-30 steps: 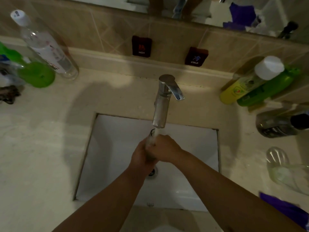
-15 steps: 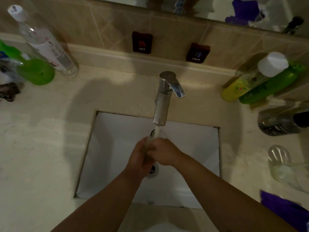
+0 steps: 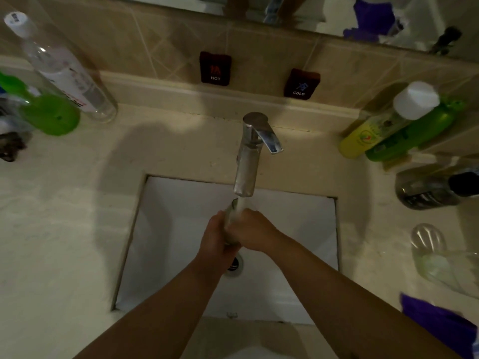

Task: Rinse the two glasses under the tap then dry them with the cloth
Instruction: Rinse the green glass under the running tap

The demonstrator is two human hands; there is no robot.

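The clear drinking glass (image 3: 230,218) sits right under the chrome tap (image 3: 247,161), over the white square sink (image 3: 171,229), mostly hidden between both hands. The left hand (image 3: 212,239) wraps its fingers round it; the right hand (image 3: 252,233) curls over the rim side. A second clear glass (image 3: 438,257) lies on the right counter, with a purple cloth (image 3: 440,325) nearer and cut off.

Two bare forearms — no sleeves, rings or watch.
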